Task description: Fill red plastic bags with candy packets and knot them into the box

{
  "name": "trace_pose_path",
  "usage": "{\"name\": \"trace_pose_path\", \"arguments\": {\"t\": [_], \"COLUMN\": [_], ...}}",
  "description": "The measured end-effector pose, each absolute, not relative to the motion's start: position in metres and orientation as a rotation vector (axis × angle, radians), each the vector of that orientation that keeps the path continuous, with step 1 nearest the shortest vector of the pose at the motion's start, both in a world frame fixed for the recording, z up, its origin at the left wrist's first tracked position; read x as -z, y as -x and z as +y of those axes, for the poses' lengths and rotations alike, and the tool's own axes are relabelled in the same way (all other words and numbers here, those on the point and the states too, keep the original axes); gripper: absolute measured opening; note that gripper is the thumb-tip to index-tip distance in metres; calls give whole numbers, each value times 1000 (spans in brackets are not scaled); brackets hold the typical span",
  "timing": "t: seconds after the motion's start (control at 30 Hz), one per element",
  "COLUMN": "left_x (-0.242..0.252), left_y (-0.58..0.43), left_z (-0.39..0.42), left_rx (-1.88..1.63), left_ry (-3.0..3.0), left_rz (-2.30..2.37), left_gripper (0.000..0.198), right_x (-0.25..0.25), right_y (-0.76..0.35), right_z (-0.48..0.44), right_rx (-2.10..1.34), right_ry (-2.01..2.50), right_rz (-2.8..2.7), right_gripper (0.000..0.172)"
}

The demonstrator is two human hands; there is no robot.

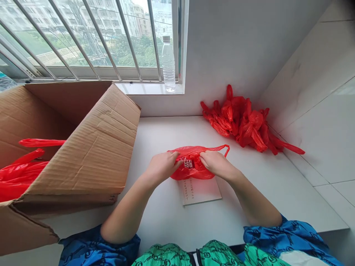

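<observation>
Between my two hands a red plastic bag (pixel 198 172) is spread over the counter, with a printed code square showing on it. My left hand (pixel 163 166) is closed on the bag's left edge. My right hand (pixel 217 163) pinches the right side, and one handle loop sticks out beyond it. Partly under the bag lies a flat white card or booklet (pixel 203 195) with small printed characters; its upper part is covered by the bag.
An open cardboard box (pixel 94 147) holding red plastic bags (pixel 22 175) stands at left. Crumpled red bags (pixel 244 123) are heaped against the back wall at right. On the barred window's sill stands a clear bottle (pixel 168 64). The white counter's (pixel 299 203) front edge shows at lower right.
</observation>
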State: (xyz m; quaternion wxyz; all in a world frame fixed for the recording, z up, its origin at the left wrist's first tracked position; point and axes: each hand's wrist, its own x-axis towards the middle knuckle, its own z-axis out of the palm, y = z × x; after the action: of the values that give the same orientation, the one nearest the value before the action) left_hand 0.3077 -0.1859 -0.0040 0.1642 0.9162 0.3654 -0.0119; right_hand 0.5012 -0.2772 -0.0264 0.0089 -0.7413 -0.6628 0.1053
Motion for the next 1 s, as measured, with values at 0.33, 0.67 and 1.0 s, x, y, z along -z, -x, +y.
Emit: {"name": "trace_pose_path", "arguments": {"t": [0.33,0.67,1.0], "left_x": [-5,-23,-21], "left_y": [-296,-293,-288], "left_z": [-188,-204,-200], "left_rx": [-21,101,0], "left_ry": [-2622,-2614,-2728], "left_rz": [760,607,829], "left_gripper": [34,37,40], "right_x": [-4,-14,-48], "right_y": [-530,-571,-581], "right_z": [-306,-301,-334], "right_rx": [50,-525,-534], "right_ry": [2229,2668,1841], "right_rz": [-1847,-1425,-1495], "right_gripper": [16,41,32]}}
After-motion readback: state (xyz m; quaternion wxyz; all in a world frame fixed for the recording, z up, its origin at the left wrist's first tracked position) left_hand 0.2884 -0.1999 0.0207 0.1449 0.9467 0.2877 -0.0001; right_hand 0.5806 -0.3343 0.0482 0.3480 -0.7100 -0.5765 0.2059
